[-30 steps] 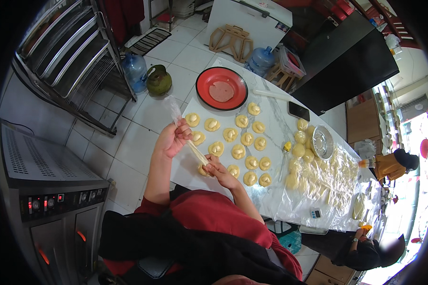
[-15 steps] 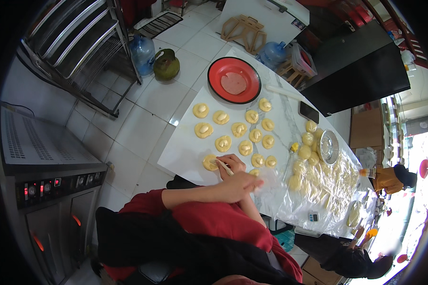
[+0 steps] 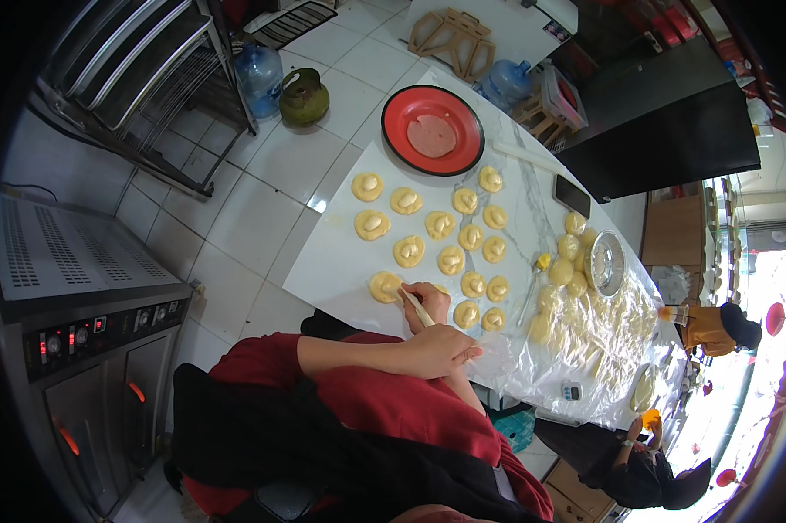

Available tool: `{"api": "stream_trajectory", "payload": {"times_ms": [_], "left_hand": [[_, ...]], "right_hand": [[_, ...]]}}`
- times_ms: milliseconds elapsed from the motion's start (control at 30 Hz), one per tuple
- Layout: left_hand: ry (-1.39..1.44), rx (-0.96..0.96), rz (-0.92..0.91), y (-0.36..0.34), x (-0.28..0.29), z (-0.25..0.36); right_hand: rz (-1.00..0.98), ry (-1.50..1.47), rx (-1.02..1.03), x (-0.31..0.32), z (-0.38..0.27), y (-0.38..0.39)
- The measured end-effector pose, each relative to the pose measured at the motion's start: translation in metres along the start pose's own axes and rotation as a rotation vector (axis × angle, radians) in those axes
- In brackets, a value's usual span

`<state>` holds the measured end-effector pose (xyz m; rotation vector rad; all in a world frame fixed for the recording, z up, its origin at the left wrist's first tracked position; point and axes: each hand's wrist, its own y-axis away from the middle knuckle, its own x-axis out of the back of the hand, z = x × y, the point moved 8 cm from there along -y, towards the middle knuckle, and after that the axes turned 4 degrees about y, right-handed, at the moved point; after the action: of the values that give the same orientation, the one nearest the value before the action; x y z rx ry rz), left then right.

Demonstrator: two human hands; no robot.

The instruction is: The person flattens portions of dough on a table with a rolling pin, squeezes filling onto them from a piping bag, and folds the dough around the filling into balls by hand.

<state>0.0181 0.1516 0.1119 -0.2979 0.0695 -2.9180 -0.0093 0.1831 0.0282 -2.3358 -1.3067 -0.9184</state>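
In the head view, the step in hand looks to be piping: the person's arms cross, the left over the right, and a slim clear piping bag (image 3: 417, 308) slants out of the hands toward ten o'clock, its tip at the edge of a flattened dough disc (image 3: 382, 288). The right hand's (image 3: 427, 307) grip is curled closely round the front of the bag; the left hand's (image 3: 446, 350) grip is wrapped about its rear, with little gap showing in either. How much filling lies under the tip is hard to tell. The next move would seem to call for an even squeeze and a steady tip. From eleven to one o'clock, soft, matte yellow rounds (image 3: 440, 225) carry glossy, pale dabs on the smooth, marbled bench (image 3: 334, 266). At twelve, a red, black-rimmed plate (image 3: 463, 131) holds a flat pink sheet (image 3: 430, 138); at two, plump dough balls (image 3: 568, 247) sit beside a shiny, fluted metal bowl (image 3: 620, 266); at three, crinkled clear plastic (image 3: 598, 336) glints over more dough.
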Motion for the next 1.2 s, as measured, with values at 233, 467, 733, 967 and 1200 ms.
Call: {"api": "stream_trajectory", "payload": {"times_ms": [233, 467, 733, 967, 1200], "left_hand": [[-0.002, 0.028, -0.107, 0.000, -0.010, 0.003], [-0.068, 0.048, -0.193, -0.001, -0.023, 0.001], [-0.087, 0.025, -0.175, 0.000, -0.024, 0.005], [-0.069, 0.058, -0.138, -0.002, -0.023, 0.000], [-0.021, -0.221, -0.160, 0.011, 0.040, 0.038]], "right_hand": [[0.039, -0.024, 0.042, -0.004, 0.004, 0.001], [0.009, -0.046, 0.035, -0.008, 0.001, -0.001], [-0.014, -0.020, 0.057, -0.016, 0.007, -0.003], [-0.004, 0.012, 0.073, -0.020, 0.009, -0.007], [-0.160, -0.282, -0.172, -0.008, 0.043, -0.011]]}}
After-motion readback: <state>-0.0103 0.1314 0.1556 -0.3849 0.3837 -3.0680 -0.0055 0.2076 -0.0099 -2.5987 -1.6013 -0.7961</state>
